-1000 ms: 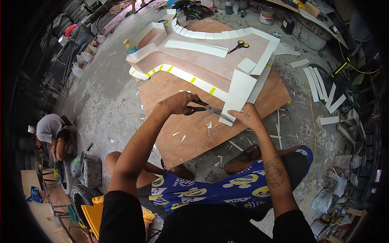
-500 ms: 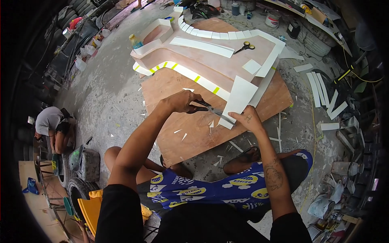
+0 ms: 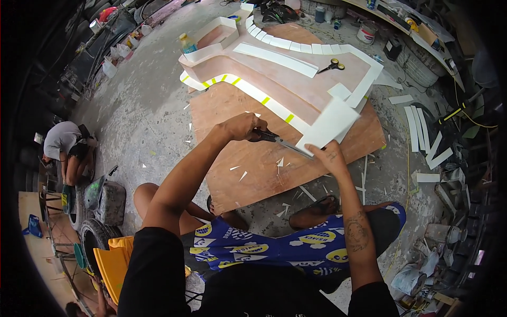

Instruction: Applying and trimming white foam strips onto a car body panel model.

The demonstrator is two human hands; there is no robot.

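Note:
My left hand [image 3: 242, 127] is closed round the dark handles of a pair of scissors [image 3: 289, 147]. The blades point right and lie together along the near edge of a white card piece [image 3: 331, 123]. That card is pinched in my right hand [image 3: 328, 158], thumb on top, and it is tilted over the plywood board [image 3: 253, 174]. Beyond the hands lies a large pinkish moulded panel [image 3: 296, 82] with white card strips along its edges. Yellow tape bits hold the near strip [image 3: 264, 100] to it. Small white offcuts [image 3: 243, 176] are scattered on the plywood.
A second pair of scissors [image 3: 334, 65] and a long white strip [image 3: 275, 59] lie on the panel. A bottle [image 3: 187, 44] stands at its far left. Loose card strips [image 3: 413, 128] are on the concrete floor at right. Another person [image 3: 66, 145] crouches at far left near tyres.
The scissor blades have come together from a partly opened position. My right hand has lifted and turned the card, whose near end no longer lies between spread blades. The whole view has shifted slightly.

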